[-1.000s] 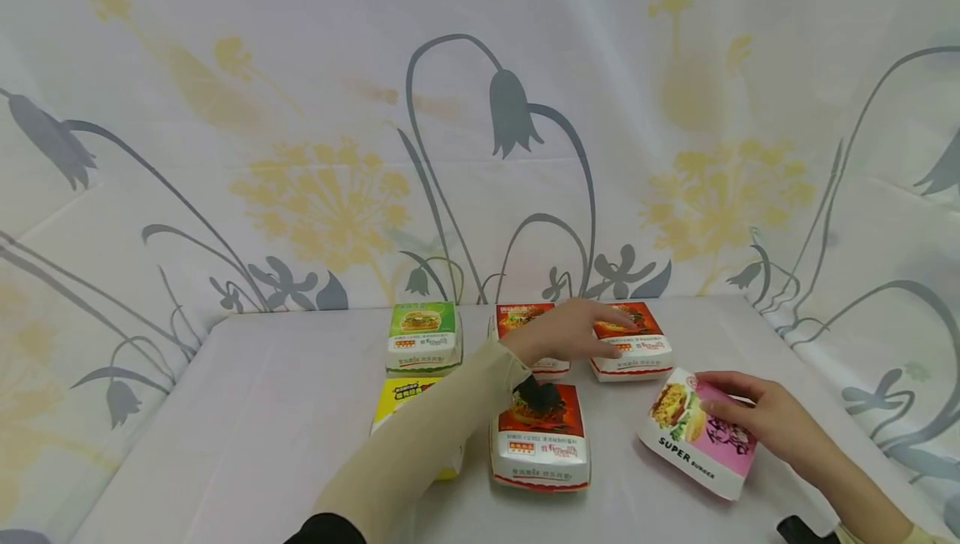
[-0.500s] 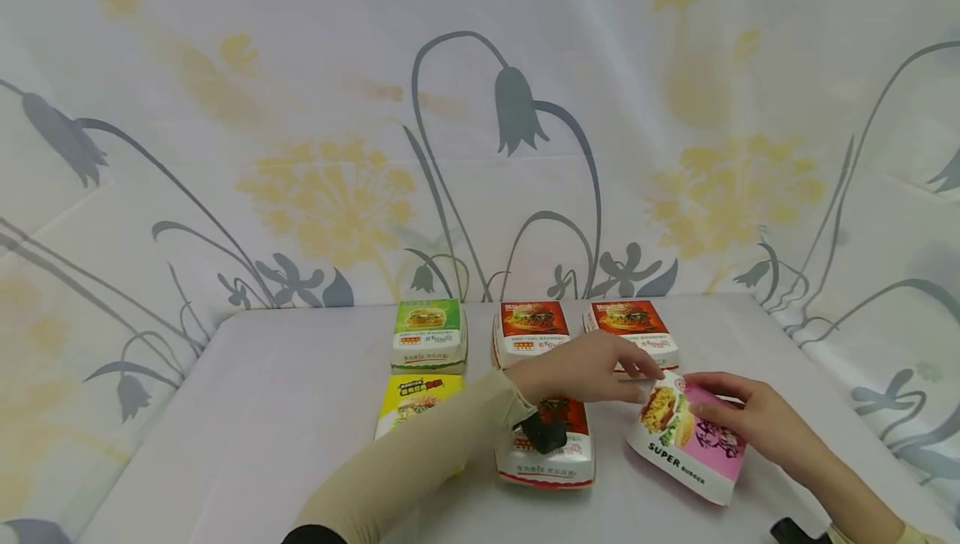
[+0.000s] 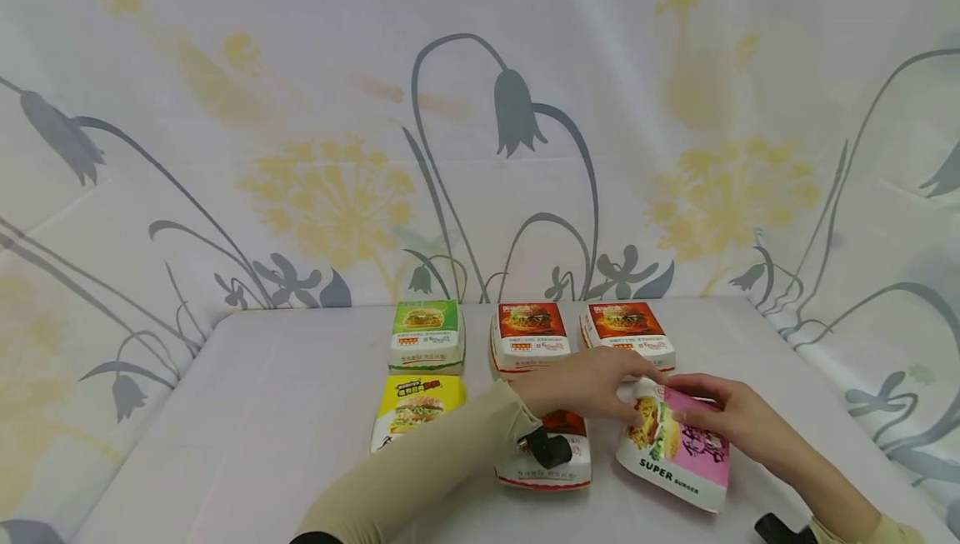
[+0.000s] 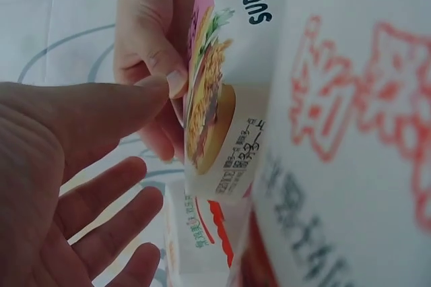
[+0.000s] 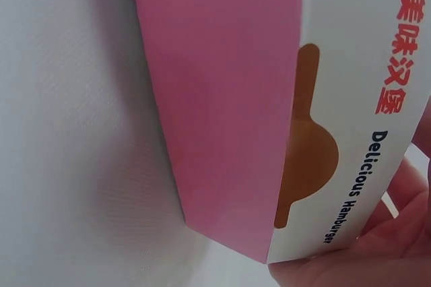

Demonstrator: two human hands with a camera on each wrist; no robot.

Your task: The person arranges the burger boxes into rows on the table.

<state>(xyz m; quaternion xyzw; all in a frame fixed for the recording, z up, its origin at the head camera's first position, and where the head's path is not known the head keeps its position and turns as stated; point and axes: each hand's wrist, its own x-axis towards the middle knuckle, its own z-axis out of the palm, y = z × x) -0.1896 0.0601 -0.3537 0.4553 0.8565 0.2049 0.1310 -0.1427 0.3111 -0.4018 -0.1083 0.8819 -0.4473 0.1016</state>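
Observation:
A pink and white burger box (image 3: 678,448) marked SUPER BURGER stands at the right of the table, slightly turned. My right hand (image 3: 720,411) grips its far side, thumb on top; the right wrist view shows fingers (image 5: 397,233) bent round the box's white edge. My left hand (image 3: 592,381) reaches across to the box's left end. In the left wrist view its thumb (image 4: 94,112) points at the box's printed burger picture, and its other fingers spread loosely apart from the box. Under the left wrist lies a red and white burger box (image 3: 547,473), partly hidden.
A back row on the white table (image 3: 247,411) holds a green box (image 3: 426,336) and two red boxes (image 3: 531,336) (image 3: 628,331). A yellow box (image 3: 416,406) is partly covered by the left sleeve. Floral cloth (image 3: 465,152) hangs behind.
My left hand has come down and toward me from over the back right red box to the pink box. My right hand has shifted the pink box slightly left.

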